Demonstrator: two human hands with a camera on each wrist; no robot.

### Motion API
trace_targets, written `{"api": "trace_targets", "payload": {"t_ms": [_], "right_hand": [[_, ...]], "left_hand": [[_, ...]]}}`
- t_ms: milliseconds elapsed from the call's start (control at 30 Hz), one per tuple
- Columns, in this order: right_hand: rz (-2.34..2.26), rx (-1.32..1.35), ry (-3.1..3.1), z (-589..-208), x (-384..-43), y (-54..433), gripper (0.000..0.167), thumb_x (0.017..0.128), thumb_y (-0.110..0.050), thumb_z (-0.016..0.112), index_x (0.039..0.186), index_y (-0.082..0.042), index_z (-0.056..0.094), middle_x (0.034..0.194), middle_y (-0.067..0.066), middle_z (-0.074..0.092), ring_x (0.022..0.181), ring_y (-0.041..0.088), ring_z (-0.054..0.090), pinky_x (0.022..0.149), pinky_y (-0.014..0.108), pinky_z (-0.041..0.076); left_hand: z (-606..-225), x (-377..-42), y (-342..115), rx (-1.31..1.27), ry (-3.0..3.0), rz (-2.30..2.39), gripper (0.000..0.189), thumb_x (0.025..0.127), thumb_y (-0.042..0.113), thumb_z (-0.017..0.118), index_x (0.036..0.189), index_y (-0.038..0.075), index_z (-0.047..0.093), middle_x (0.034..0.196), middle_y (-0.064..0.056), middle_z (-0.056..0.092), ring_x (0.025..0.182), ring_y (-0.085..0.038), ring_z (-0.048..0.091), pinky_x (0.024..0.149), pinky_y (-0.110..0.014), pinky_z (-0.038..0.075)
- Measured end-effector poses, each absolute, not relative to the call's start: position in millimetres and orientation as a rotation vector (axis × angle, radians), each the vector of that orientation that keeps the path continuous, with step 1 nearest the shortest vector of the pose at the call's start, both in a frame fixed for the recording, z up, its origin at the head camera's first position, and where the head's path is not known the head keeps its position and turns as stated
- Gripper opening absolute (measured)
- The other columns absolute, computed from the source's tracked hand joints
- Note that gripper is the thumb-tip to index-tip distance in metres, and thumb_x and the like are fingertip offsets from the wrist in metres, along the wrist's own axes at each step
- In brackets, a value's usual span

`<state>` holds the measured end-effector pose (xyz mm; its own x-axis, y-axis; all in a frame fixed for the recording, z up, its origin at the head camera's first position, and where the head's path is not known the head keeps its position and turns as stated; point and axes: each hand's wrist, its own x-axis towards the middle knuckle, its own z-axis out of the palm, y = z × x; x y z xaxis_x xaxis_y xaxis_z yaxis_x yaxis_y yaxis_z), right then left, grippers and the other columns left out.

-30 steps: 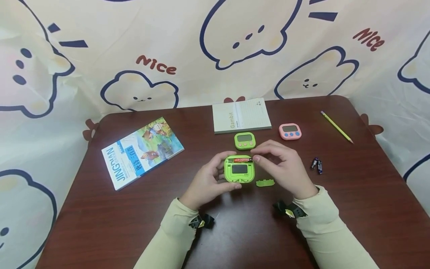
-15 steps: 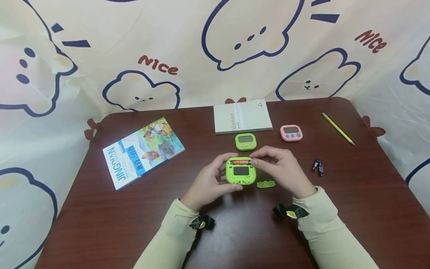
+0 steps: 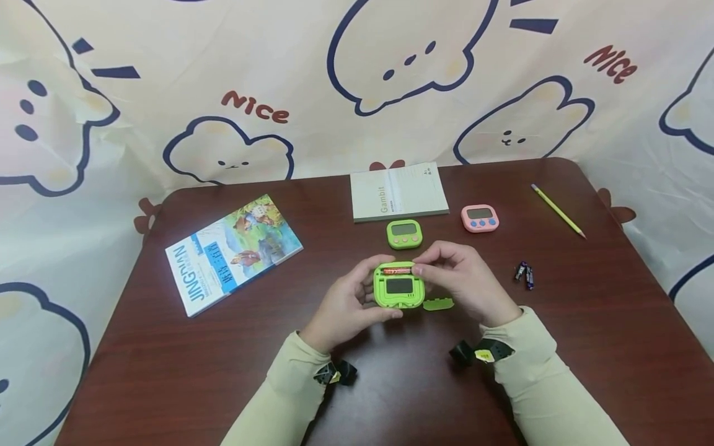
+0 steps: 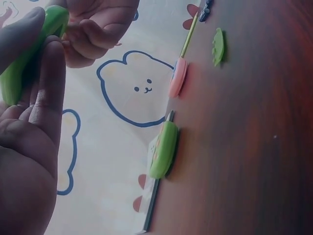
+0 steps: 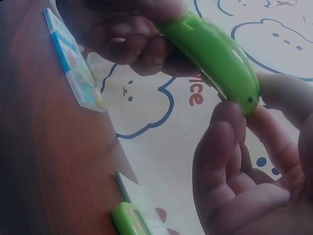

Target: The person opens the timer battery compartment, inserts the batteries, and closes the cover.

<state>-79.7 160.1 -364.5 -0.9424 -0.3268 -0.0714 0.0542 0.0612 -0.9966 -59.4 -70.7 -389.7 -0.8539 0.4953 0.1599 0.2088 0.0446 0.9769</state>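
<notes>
My left hand [image 3: 348, 303] holds a lime-green digital timer [image 3: 399, 302] by its left side, thumb below and fingers along the top and behind. Its back faces up with the battery compartment uncovered. A red-orange battery [image 3: 396, 271] lies in the slot along the top. At the timer's upper right corner, my right hand [image 3: 465, 279] has thumb and index finger on the edge, at the battery's right end. The right wrist view shows these fingers pinching the end of the green case [image 5: 220, 61]. A small green battery cover [image 3: 437, 304] lies on the table to the right of the timer.
Beyond the hands lie another green timer [image 3: 404, 234], a pink timer [image 3: 480, 218] and a notepad [image 3: 398, 193]. Small dark batteries [image 3: 524, 274] and a pencil [image 3: 558, 210] are on the right, a colourful book [image 3: 234, 254] on the left. A printed cloth [image 3: 334, 142] hangs behind the table.
The battery's right end has gone down into the compartment between my right fingers. My right hand has shifted slightly left and nearer; the left keeps its hold on the timer.
</notes>
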Motion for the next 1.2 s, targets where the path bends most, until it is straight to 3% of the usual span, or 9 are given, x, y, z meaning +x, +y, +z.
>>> {"api": "trace_targets", "payload": {"t_ms": [200,400,533,733,1200], "right_hand": [[-2.006,-0.246,2.053,-366,-79,156,0.009,0.09,-0.003,0.072,0.098,0.0,0.069,0.094,0.011,0.07,0.074,0.014,0.065,0.066,0.035,0.06],[-1.9,-0.261,2.213,-365,-78,157,0.011,0.092,-0.011,0.073,0.102,-0.006,0.071,0.093,0.011,0.071,0.073,0.022,0.064,0.064,0.035,0.058],[-1.852,-0.329,2.296,-363,-77,160,0.013,0.094,-0.014,0.071,0.106,-0.007,0.071,0.098,0.009,0.071,0.081,0.022,0.065,0.071,0.031,0.057],[-1.747,-0.375,2.441,-364,-75,171,0.012,0.098,-0.018,0.067,0.104,-0.01,0.073,0.099,0.004,0.071,0.091,0.023,0.062,0.079,0.026,0.051],[-1.379,-0.549,2.603,-400,-71,196,0.008,0.091,-0.014,0.075,0.099,-0.015,0.075,0.087,-0.007,0.065,0.078,0.014,0.058,0.065,0.025,0.05]], "left_hand": [[-389,-59,-69,0.753,2.108,1.894,0.078,0.079,-0.003,0.083,0.145,0.005,0.042,0.123,-0.017,0.066,0.103,-0.019,0.07,0.087,-0.042,0.059],[-391,-61,-69,0.729,2.086,1.918,0.077,0.08,-0.003,0.083,0.145,0.006,0.042,0.123,-0.013,0.066,0.105,-0.019,0.069,0.088,-0.038,0.058],[-391,-63,-70,0.718,2.077,1.934,0.078,0.079,-0.003,0.083,0.145,0.005,0.042,0.123,-0.011,0.067,0.105,-0.019,0.069,0.089,-0.039,0.058],[-391,-63,-71,0.692,2.077,1.937,0.077,0.079,-0.002,0.083,0.144,0.013,0.044,0.124,-0.012,0.066,0.105,-0.02,0.069,0.089,-0.04,0.058],[-388,-61,-73,0.69,2.064,1.957,0.077,0.079,-0.003,0.083,0.143,0.015,0.045,0.124,-0.009,0.068,0.106,-0.02,0.069,0.088,-0.035,0.059]]}}
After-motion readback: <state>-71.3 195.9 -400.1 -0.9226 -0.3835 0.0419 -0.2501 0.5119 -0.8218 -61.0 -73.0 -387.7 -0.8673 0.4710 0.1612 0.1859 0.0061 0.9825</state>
